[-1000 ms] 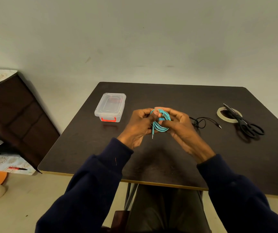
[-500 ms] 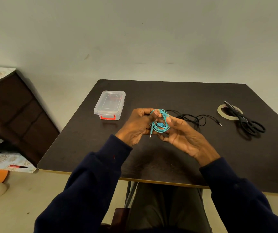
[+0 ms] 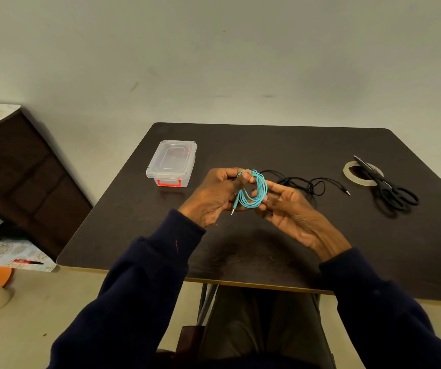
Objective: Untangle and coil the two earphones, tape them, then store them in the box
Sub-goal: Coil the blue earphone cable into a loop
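Turquoise and looped, the earphone coil [image 3: 263,188] is pinched at its top by the left hand [image 3: 214,198] — right hand [image 3: 288,209], fingers nearly straight, props its side.

Teal earphone [image 3: 254,192] coiled in neat loops, held mid-air. Black earphone [image 3: 304,184] loose, perhaps tangled, at its 3 o'clock; tape [image 3: 349,174] farther. Closed clear box [image 3: 172,162] at 10.

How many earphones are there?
2. The teal earphone is coiled, gripped by the left hand, right hand touching it; the black earphone lies loose on the table behind them.
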